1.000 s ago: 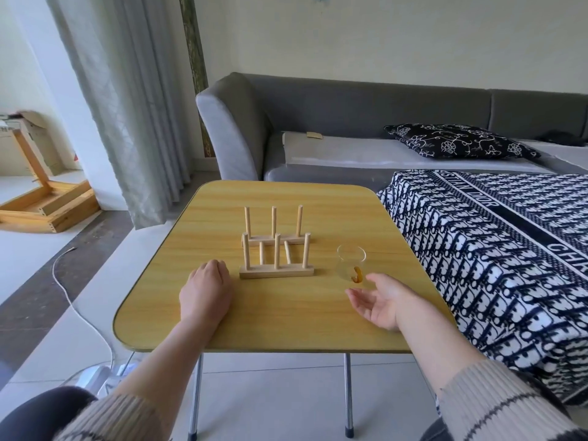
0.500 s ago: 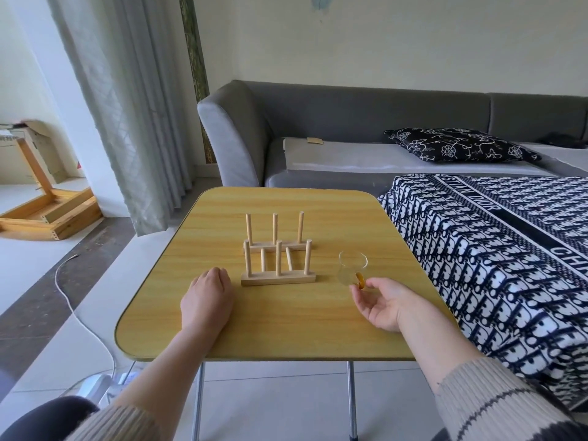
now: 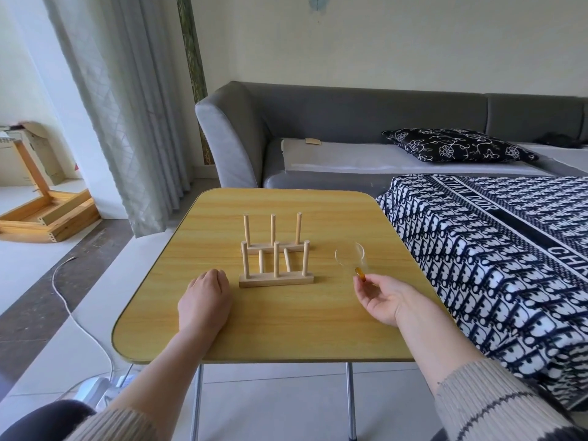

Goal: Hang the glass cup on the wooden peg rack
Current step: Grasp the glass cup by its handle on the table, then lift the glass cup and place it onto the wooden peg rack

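Note:
A clear glass cup (image 3: pixel 350 256) with an amber handle stands upright on the yellow wooden table (image 3: pixel 286 332), to the right of the wooden peg rack (image 3: pixel 275 259). The rack has two rows of upright pegs, all bare. My right hand (image 3: pixel 383 299) lies palm up just in front of the cup, fingers apart, its fingertips at the amber handle; whether they touch it I cannot tell. My left hand (image 3: pixel 205 300) rests on the table as a loose fist, just left of the rack's front base, holding nothing.
A black-and-white patterned cover (image 3: pixel 496 249) lies over furniture touching the table's right edge. A grey sofa (image 3: pixel 318 128) with a dark cushion (image 3: pixel 455 149) stands behind. At left are a curtain (image 3: pixel 127 106), a wooden frame (image 3: pixel 47 214) on the floor and a white cable (image 3: pixel 79 316).
My right hand has crept forward until its fingertips reach the cup's amber handle. The view has tilted slightly. My left hand and the rack have stayed put.

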